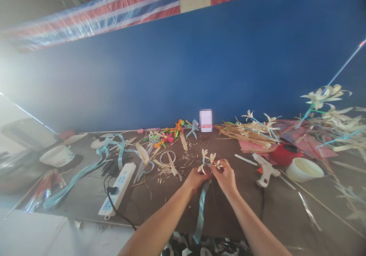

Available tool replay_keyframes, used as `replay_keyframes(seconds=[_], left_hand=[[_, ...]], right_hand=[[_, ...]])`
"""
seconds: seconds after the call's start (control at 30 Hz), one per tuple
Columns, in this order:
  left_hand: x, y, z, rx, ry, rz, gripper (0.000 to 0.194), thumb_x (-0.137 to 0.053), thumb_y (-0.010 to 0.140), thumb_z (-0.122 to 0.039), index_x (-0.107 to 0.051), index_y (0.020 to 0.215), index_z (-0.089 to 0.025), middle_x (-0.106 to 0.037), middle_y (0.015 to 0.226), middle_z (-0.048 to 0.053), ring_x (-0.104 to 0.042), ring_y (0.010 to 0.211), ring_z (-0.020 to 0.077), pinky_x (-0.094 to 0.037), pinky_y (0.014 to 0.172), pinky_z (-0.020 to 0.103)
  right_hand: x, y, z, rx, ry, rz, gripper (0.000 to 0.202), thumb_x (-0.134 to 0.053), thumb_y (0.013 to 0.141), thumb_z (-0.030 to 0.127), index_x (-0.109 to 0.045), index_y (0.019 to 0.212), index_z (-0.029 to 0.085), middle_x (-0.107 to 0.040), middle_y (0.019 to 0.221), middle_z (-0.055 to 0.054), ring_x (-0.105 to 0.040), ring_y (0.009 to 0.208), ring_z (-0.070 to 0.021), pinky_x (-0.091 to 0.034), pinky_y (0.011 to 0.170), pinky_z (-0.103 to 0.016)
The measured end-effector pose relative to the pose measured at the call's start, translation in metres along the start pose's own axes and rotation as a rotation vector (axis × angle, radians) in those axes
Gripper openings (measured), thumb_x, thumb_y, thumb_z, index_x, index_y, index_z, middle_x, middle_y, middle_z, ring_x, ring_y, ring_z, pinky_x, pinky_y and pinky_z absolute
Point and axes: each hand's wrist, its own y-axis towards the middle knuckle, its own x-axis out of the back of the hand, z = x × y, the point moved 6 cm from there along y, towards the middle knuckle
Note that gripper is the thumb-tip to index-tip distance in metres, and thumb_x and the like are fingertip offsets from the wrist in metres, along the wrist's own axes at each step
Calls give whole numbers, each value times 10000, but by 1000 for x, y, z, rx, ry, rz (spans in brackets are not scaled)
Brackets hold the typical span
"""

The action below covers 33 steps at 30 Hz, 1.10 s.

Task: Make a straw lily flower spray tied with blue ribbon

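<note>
A small bunch of pale straw-like flowers [212, 158] is held up between my two hands over the dark tabletop. My left hand [197, 179] closes its fingers around the lower left of the bunch. On the other side, my right hand [225, 174] pinches near the base of the right-hand flowers. A light blue ribbon [201, 210] hangs down from between the hands toward the table's front edge. The stems are mostly hidden behind my fingers.
Right of my hands lies a white glue gun [265, 170], with a white cup [304, 169] and flower sprays beyond. A power strip [117, 190] with a black cord lies left. Straw scraps [168, 168] and coloured pipe-cleaner figures [178, 126] lie behind. A blue panel [171, 69] rises at the back.
</note>
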Motion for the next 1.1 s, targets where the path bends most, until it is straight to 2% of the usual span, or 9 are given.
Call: replay_keyframes(seconds=[0.07,0.17,0.27,0.37,0.43,0.5,0.67,0.83,1.1], left_hand=[[0,-1,2,28,-57,-6,188,-707,511,-258,-631,574,-98,-556,479,1,-454,453,81,-349,519,225],[2,-4,3,100,-196,9,183,-698,537,-266,-622,579,-104,-571,491,12,-486,455,92,-368,528,232],[7,-11,-3,131,-346,36,188,-701,544,-257,-615,622,-109,-601,561,31,-533,509,114,-390,544,238],[10,-19,-15,91,-433,73,183,-684,576,-261,-604,650,-114,-606,601,39,-548,548,123,-401,560,241],[12,-25,-22,58,-447,72,165,-676,590,-253,-598,641,-117,-613,639,49,-557,594,132,-408,577,240],[12,-30,-26,41,-432,55,150,-680,587,-230,-601,635,-113,-619,685,60,-560,635,136,-407,579,231],[4,-38,-28,58,-463,81,135,-694,568,-185,-596,628,-114,-621,733,65,-567,670,139,-416,626,243],[-3,-43,-32,66,-508,125,143,-697,558,-178,-585,613,-110,-609,686,58,-571,693,159,-423,663,272],[-4,-43,-25,147,-544,131,116,-680,577,-150,-583,624,-109,-608,715,54,-566,681,151,-435,642,279]], right_hand=[[3,-3,3,29,0,2,210,-566,679,336,-597,816,180,-518,755,-20,-510,674,-153,-418,649,-264],[12,-11,3,24,52,-35,446,-615,638,339,-519,1048,193,-517,883,-47,-495,790,-180,-409,734,-306],[15,-26,-11,-190,261,-7,337,-567,690,368,-535,973,188,-545,851,-51,-516,776,-184,-425,695,-296],[-5,-50,-11,-431,532,269,220,-522,730,377,-567,821,183,-589,756,-44,-553,708,-186,-438,623,-279],[-20,-65,2,-476,643,445,193,-538,726,349,-577,821,185,-607,780,-42,-562,717,-185,-437,646,-281],[-27,-72,16,-449,714,499,180,-561,719,311,-579,858,198,-611,840,-35,-558,762,-175,-426,707,-284],[-34,-72,25,-415,756,405,204,-616,681,286,-594,873,217,-615,867,-14,-541,827,-165,-399,769,-275],[-31,-68,13,-401,637,364,148,-623,667,311,-597,720,176,-610,710,-5,-545,677,-153,-418,653,-254],[5,-47,4,-226,259,185,83,-551,660,256,-530,714,197,-591,624,-3,-550,576,-162,-426,547,-250]])
